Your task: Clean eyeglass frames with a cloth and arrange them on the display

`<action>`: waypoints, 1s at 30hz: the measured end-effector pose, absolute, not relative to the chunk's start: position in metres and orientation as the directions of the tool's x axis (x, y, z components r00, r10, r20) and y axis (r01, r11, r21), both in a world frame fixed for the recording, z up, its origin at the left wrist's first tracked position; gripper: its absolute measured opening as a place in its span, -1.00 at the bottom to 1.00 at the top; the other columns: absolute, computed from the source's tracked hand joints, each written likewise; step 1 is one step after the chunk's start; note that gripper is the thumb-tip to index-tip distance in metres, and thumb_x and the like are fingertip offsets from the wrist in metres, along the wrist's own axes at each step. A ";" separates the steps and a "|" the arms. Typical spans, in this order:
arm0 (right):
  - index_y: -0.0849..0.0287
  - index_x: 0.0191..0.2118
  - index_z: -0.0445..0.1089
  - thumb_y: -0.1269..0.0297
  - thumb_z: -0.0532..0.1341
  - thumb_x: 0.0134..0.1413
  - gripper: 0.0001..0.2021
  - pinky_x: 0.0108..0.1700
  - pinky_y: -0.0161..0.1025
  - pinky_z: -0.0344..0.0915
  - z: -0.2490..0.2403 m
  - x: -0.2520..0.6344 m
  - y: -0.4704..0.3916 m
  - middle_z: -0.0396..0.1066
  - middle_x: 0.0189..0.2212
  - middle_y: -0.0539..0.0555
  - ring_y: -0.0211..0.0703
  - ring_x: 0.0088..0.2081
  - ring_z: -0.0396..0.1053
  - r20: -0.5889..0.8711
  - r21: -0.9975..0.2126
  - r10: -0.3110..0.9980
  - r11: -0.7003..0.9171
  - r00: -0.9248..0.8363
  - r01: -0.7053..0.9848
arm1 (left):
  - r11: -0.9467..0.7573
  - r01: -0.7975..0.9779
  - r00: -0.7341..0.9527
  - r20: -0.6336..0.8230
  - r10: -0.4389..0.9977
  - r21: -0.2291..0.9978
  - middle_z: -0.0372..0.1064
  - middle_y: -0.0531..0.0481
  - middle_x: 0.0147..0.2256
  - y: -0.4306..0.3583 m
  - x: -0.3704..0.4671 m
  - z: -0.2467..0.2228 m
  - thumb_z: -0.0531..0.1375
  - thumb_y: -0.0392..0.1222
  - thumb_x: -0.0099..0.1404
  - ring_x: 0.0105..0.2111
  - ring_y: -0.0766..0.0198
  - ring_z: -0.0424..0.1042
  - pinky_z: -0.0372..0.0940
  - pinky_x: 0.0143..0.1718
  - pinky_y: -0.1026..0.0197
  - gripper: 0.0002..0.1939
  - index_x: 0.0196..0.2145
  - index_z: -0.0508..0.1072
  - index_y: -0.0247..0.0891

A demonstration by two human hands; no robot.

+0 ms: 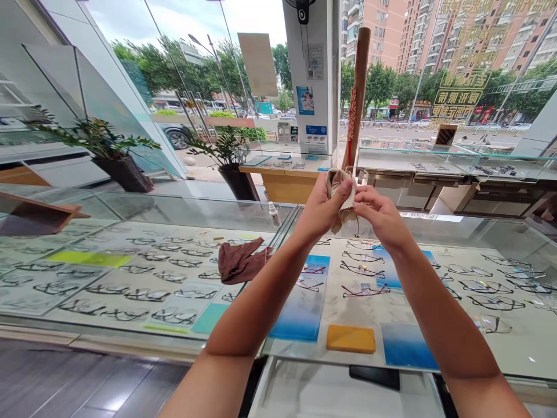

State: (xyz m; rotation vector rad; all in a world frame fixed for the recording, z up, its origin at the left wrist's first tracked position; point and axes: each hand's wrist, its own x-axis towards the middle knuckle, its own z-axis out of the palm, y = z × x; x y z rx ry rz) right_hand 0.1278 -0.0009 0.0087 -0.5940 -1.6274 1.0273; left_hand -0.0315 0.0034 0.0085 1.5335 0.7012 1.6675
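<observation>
Both hands are raised above the glass display case, near the middle of the view. A small beige cloth with zigzag edges is pinched between the thumb and fingers of my left hand. Just right of it, my right hand is closed, its fingertips at a thin pair of glasses that is partly hidden behind the cloth. On the case top to the left lie a crumpled brown cloth and a small white spray bottle.
Rows of glasses lie inside the case. An orange case sits near its front edge. Potted plants, a wooden post and further counters stand beyond, before large windows.
</observation>
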 end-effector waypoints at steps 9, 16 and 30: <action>0.06 -0.36 0.57 0.08 0.47 -0.01 -0.80 0.07 -0.06 0.35 0.007 0.136 0.013 0.39 -0.26 0.01 -0.13 -0.14 0.36 0.498 -0.867 0.823 0.468 -0.273 -0.170 | -0.327 -0.389 0.116 0.398 0.910 0.861 0.51 -0.11 -0.36 0.020 -0.045 0.012 0.28 0.37 0.38 -0.31 0.18 0.52 0.42 -0.32 0.16 -0.46 -0.17 0.60 -0.22; 0.08 -0.40 0.56 0.07 0.45 0.04 -0.79 0.05 -0.08 0.33 0.010 0.136 0.007 0.43 -0.29 0.00 -0.15 -0.18 0.36 0.482 -0.876 0.795 0.441 -0.369 -0.195 | -0.268 -0.412 0.255 0.393 0.883 0.871 0.58 -0.08 -0.28 0.017 -0.053 0.012 0.59 0.18 0.07 -0.32 0.26 0.51 0.48 -0.29 0.23 -0.49 -0.22 0.64 -0.25; 0.08 -0.43 0.56 0.03 0.47 0.04 -0.76 0.05 -0.10 0.32 0.006 0.134 0.008 0.40 -0.31 0.00 -0.14 -0.19 0.33 0.452 -0.892 0.798 0.421 -0.399 -0.167 | -0.380 -0.392 0.150 0.466 0.872 0.838 0.52 0.03 -0.42 0.013 -0.030 0.004 0.62 0.21 -0.03 -0.44 0.38 0.43 0.35 -0.37 0.29 -0.46 -0.34 0.61 -0.26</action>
